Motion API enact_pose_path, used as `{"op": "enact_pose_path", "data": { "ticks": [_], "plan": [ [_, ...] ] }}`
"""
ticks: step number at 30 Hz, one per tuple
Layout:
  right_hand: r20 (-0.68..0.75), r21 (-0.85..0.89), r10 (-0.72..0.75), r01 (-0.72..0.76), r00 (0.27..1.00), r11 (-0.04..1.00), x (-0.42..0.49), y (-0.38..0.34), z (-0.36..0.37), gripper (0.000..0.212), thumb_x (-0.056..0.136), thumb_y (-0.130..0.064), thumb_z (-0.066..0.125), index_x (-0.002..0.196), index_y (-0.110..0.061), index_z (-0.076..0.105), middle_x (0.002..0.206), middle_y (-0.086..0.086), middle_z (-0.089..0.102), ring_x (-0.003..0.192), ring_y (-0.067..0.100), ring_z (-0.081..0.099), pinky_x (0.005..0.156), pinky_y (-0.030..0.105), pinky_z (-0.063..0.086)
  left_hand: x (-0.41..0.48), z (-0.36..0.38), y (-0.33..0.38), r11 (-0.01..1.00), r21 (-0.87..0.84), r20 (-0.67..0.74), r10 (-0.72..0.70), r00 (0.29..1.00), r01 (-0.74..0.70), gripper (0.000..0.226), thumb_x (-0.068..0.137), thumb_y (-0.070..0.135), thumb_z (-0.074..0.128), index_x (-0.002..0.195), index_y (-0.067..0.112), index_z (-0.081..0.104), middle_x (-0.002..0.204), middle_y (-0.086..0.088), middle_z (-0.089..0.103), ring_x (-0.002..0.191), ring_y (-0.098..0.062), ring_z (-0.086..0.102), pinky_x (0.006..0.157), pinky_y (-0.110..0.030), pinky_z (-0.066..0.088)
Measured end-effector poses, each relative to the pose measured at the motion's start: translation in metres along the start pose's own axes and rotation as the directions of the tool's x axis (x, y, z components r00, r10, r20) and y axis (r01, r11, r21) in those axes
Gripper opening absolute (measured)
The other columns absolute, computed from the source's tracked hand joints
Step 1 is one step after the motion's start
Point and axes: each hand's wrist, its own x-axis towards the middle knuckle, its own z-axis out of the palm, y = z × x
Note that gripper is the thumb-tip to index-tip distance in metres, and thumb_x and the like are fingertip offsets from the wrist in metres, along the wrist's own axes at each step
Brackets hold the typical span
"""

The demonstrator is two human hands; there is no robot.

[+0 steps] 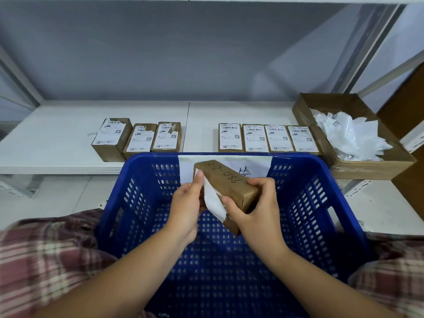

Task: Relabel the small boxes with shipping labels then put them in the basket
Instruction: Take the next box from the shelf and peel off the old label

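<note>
- Fingers [199, 179] of the left hand [185, 203] pinch the loose edge of a white label [213, 200]. The right hand [259, 207] is curled firmly round the near end of a small box [227, 180], thumb on its side face.
- That box is held tilted between both sets of fingers, above the blue basket [142, 171], which lies directly beneath them and holds no boxes that I can see.
- Step in hand, as I judge it: working the label on the box's side. Only its blank side shows, so peeling off or pressing on cannot be told for sure. Next, the label needs a steady pull or a flat smoothing, then the box goes down into the basket.
- Writing: pen digits on the box top, upside down, roughly "1815-2". A paper sign [254, 165] just beyond the fingers bears a handwritten character.
- Further beyond, left of the fingers, three boxes [140, 141] carry torn labels. To the right, four boxes [254, 138] have whole barcode labels, too small to read, and a cardboard tray [305, 109] holds paper scraps [353, 134].
</note>
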Motion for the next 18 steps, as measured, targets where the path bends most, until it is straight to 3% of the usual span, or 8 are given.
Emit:
{"op": "enact_pose_path", "data": {
  "ticks": [3, 7, 9, 12, 15, 18],
  "plan": [
    [-0.002, -0.049, -0.078, 0.078, 0.997, 0.996, 0.0, 0.003, 0.0, 0.056, 0.073, -0.022, 0.083, 0.11, -0.026, 0.041, 0.116, -0.004, 0.05, 0.107, 0.001, 0.05, 0.082, 0.006, 0.042, -0.003, 0.001, 0.004, 0.997, 0.064, 0.015, 0.032, 0.999, -0.033, 0.042, 0.089, 0.041, 0.058, 0.101, 0.002, 0.065, 0.099, -0.012, 0.072, 0.099, -0.029, 0.066, 0.095, -0.042, 0.049],
    [-0.004, -0.09, -0.142, 0.141, 0.99, 0.986, -0.002, 0.009, 0.001, 0.057, 0.072, -0.019, 0.084, 0.11, -0.023, 0.042, 0.115, -0.002, 0.048, 0.11, -0.007, 0.044, 0.084, 0.003, 0.038, -0.005, 0.002, 0.006, 0.99, 0.121, 0.021, 0.071, 0.997, -0.073, 0.029, 0.098, 0.026, 0.05, 0.096, 0.002, 0.066, 0.097, -0.013, 0.072, 0.091, -0.026, 0.067, 0.079, -0.033, 0.053],
    [0.011, -0.097, -0.147, 0.147, 0.989, 0.984, -0.003, 0.011, 0.001, 0.056, 0.072, -0.019, 0.083, 0.11, -0.023, 0.042, 0.115, -0.003, 0.048, 0.11, -0.007, 0.043, 0.084, 0.003, 0.038, -0.005, 0.001, 0.005, 0.985, 0.144, 0.008, 0.097, 0.995, -0.097, 0.028, 0.099, 0.023, 0.048, 0.096, 0.0, 0.063, 0.099, -0.019, 0.07, 0.093, -0.031, 0.066, 0.082, -0.038, 0.053],
    [0.102, -0.065, -0.045, 0.051, 0.994, 0.997, 0.0, 0.008, -0.001, 0.049, 0.076, -0.025, 0.079, 0.108, -0.03, 0.042, 0.116, -0.006, 0.048, 0.105, -0.004, 0.048, 0.08, 0.007, 0.042, -0.002, 0.0, 0.002, 0.958, 0.227, -0.014, 0.185, 0.983, -0.177, 0.026, 0.099, 0.022, 0.048, 0.091, -0.001, 0.057, 0.1, -0.026, 0.063, 0.097, -0.041, 0.06, 0.093, -0.048, 0.049],
    [0.237, -0.024, 0.063, -0.059, 0.969, 0.998, 0.007, 0.005, -0.006, 0.036, 0.077, -0.043, 0.075, 0.103, -0.038, 0.05, 0.113, -0.015, 0.056, 0.096, 0.002, 0.057, 0.075, 0.021, 0.053, -0.002, -0.002, 0.005, 0.893, 0.355, 0.012, 0.291, 0.957, -0.276, 0.023, 0.099, 0.02, 0.048, 0.084, 0.003, 0.053, 0.091, -0.024, 0.059, 0.081, -0.029, 0.055, 0.082, -0.044, 0.048],
    [0.297, 0.008, 0.112, -0.12, 0.948, 0.993, 0.014, 0.003, -0.011, 0.029, 0.081, -0.04, 0.074, 0.103, -0.035, 0.056, 0.111, -0.02, 0.058, 0.097, 0.003, 0.06, 0.069, 0.015, 0.052, -0.006, -0.004, 0.006, 0.746, 0.501, 0.154, 0.421, 0.894, -0.438, 0.019, 0.097, 0.015, 0.05, 0.079, 0.01, 0.051, 0.082, -0.014, 0.058, 0.075, -0.023, 0.055, 0.071, -0.033, 0.046]
  ]
}}
